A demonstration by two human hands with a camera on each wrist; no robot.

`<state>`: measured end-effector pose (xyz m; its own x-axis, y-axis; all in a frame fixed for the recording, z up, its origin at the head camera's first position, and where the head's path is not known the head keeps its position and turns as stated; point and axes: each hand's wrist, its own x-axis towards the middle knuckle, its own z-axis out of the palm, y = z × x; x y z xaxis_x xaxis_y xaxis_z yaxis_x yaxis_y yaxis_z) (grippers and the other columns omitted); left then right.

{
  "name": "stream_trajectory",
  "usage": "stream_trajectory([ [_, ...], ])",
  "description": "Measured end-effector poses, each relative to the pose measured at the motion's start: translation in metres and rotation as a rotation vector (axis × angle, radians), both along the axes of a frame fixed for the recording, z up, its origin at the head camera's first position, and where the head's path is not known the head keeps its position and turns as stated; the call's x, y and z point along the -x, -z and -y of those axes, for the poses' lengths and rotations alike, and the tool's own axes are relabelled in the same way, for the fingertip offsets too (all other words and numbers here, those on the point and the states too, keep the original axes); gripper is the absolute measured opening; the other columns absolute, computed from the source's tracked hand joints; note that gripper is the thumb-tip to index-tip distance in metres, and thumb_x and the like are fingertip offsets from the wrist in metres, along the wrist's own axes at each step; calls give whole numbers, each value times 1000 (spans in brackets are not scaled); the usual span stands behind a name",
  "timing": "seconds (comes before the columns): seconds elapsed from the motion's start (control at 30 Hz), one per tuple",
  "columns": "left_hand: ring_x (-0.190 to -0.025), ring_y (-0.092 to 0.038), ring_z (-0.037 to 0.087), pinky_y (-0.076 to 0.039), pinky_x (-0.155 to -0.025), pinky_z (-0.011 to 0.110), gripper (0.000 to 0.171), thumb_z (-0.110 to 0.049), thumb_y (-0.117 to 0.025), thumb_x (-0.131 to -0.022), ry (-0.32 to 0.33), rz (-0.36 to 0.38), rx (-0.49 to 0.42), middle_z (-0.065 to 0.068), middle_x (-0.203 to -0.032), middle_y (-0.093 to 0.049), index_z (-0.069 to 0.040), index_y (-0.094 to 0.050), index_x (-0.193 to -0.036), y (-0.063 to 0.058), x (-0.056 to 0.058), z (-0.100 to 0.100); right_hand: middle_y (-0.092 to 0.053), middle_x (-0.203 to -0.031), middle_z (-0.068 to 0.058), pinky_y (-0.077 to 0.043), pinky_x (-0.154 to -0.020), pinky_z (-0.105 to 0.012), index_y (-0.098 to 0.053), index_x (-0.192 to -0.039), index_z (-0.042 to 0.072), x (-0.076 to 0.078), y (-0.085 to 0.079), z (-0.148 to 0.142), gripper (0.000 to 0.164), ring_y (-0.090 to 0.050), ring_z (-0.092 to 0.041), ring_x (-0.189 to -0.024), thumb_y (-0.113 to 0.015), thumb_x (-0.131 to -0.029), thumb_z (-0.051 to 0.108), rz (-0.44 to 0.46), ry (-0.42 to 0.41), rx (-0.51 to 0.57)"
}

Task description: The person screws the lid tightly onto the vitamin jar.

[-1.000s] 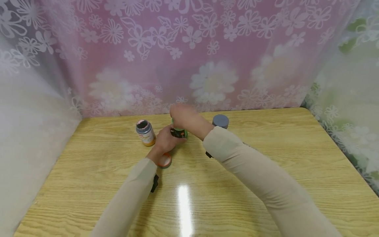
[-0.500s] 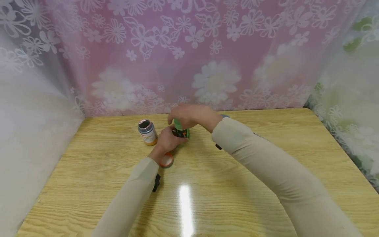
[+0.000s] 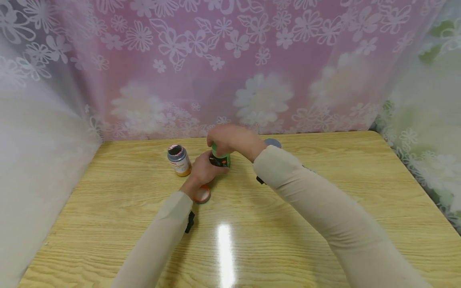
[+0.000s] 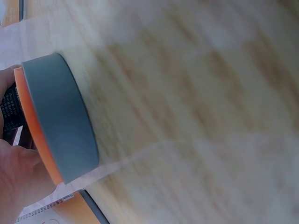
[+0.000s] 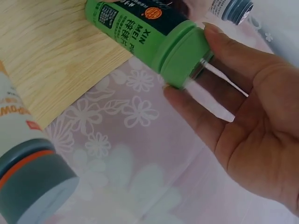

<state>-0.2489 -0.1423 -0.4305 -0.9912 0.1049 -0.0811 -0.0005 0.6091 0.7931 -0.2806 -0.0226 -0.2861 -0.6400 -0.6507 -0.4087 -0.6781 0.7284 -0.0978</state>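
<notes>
A green bottle with a black label panel stands near the back of the wooden table. My left hand grips its body from the left, thumb toward the front. Over the top, my right hand pinches the green cap between thumb and fingers, its palm apart from the cap's end in the right wrist view. Beside my left wrist lies a loose grey lid with an orange rim; it fills the left part of the left wrist view as a grey lid.
An uncapped jar with a grey neck stands left of my left hand, its silvery seal partly torn around a dark opening. Behind my right sleeve is a jar with a grey lid, mostly hidden. A floral curtain hangs along the table's back edge.
My right hand turns at the wrist over the bottle's cap, its forearm swinging right and then slightly back left. My left hand keeps its grip on the bottle.
</notes>
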Motion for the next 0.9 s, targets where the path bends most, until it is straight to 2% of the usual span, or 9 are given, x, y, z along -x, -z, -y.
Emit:
stream_trajectory([
  [0.07,-107,-58,27,-46,-91,40,61,-31,-78,-80,0,4,2,10,-120,-61,-8,-52,-130,0,0,0,-58,-125,-3,-48,-82,-32,-61,-127,12,-2,1,1,35,-56,-18,-103,-64,-93,20,-20,34,3],
  [0.17,-106,-58,26,-46,-90,39,62,-31,-79,-80,-11,17,-7,9,-119,-61,-9,-52,-131,0,0,-1,-63,-109,-4,-49,-75,-32,-64,-116,10,-5,3,3,27,-59,-18,-90,-63,-94,26,-50,87,9],
  [0.3,-105,-58,26,-47,-89,38,66,-32,-79,-79,-24,25,-12,10,-120,-60,-11,-50,-135,-1,0,-1,-61,-91,-3,-49,-67,-32,-61,-109,9,-9,6,6,31,-59,-17,-78,-62,-94,37,-100,150,5],
  [0.43,-106,-58,26,-46,-90,39,70,-32,-80,-79,-30,17,-1,10,-121,-60,-13,-48,-138,-1,-1,-1,-60,-86,-2,-50,-63,-30,-62,-109,10,-12,9,6,37,-59,-16,-73,-61,-93,43,-138,183,4],
  [0.6,-107,-57,27,-45,-91,39,67,-35,-80,-78,-42,23,18,10,-120,-60,-10,-50,-133,-1,-2,-1,-61,-83,-2,-49,-59,-31,-64,-105,12,-12,11,5,37,-59,-16,-69,-56,-94,47,-159,204,1],
  [0.67,-107,-57,28,-45,-92,40,65,-35,-80,-78,-40,22,18,10,-120,-60,-9,-52,-131,0,-2,0,-64,-96,-3,-50,-64,-34,-63,-115,14,-11,10,4,45,-62,-18,-80,-50,-95,53,-177,188,-27],
  [0.77,-108,-57,28,-45,-92,41,65,-35,-79,-79,-32,34,7,10,-120,-60,-8,-52,-132,0,-1,1,-57,-128,-4,-48,-85,-40,-55,-134,19,-6,2,-2,52,-56,-22,-112,-46,-96,55,-148,88,-28],
  [0.83,-109,-57,28,-46,-91,41,67,-33,-79,-80,-19,37,-4,10,-121,-60,-8,-50,-134,0,0,1,-43,-145,-3,-41,-97,-41,-43,-144,22,-2,-4,-7,53,-42,-23,-129,-49,-98,47,-89,-1,-15],
  [0.9,-108,-57,28,-47,-90,41,68,-33,-78,-80,-14,42,-4,11,-121,-59,-7,-49,-136,0,1,0,-37,-149,-2,-37,-102,-40,-42,-146,22,1,-8,-12,50,-34,-23,-135,-55,-98,33,-18,-69,7],
])
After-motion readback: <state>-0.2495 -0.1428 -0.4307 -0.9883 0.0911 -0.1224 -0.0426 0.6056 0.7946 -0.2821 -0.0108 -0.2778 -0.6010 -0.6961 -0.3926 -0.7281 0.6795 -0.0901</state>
